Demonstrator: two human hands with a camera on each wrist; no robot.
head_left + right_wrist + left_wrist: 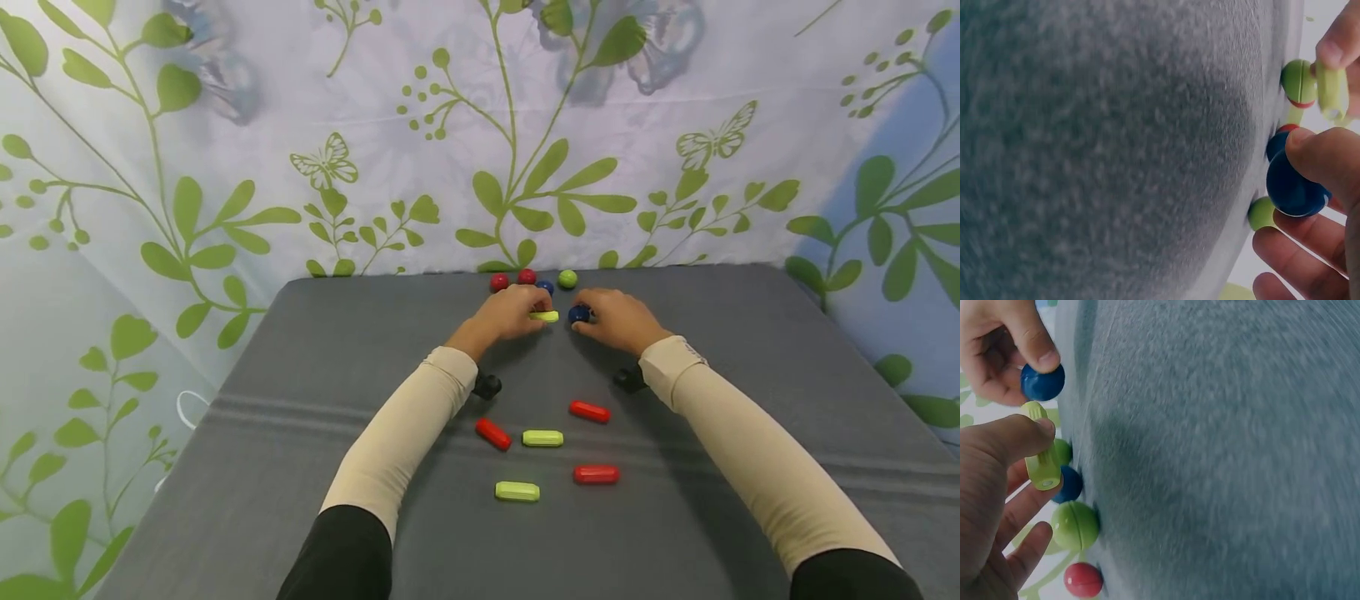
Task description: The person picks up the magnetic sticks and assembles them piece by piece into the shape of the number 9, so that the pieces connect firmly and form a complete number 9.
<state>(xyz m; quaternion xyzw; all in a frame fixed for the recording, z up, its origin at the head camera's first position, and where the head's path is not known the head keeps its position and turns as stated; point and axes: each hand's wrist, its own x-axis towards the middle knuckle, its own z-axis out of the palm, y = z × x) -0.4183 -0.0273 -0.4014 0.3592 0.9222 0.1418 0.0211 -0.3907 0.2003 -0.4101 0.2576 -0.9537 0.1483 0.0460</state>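
Near the back edge of the table, my left hand (512, 311) pinches a yellow-green ribbed stick (1043, 450) between thumb and fingers. Just to its right, my right hand (618, 318) grips a dark blue ball (1294, 184) with thumb and fingertips. The stick and this ball are close together but apart. Behind the hands sit a red ball (498, 282), another red ball (527, 276), a second blue ball (544, 287) and a green ball (567, 279). The left wrist view shows one more green ball (1075, 525), which the left hand hides from the head view.
Closer to me on the grey table (300, 417) lie three red sticks, one being the right-hand stick (589, 411), and two yellow-green sticks, including the nearest one (517, 492). A floral curtain (420, 192) hangs right behind the table's back edge.
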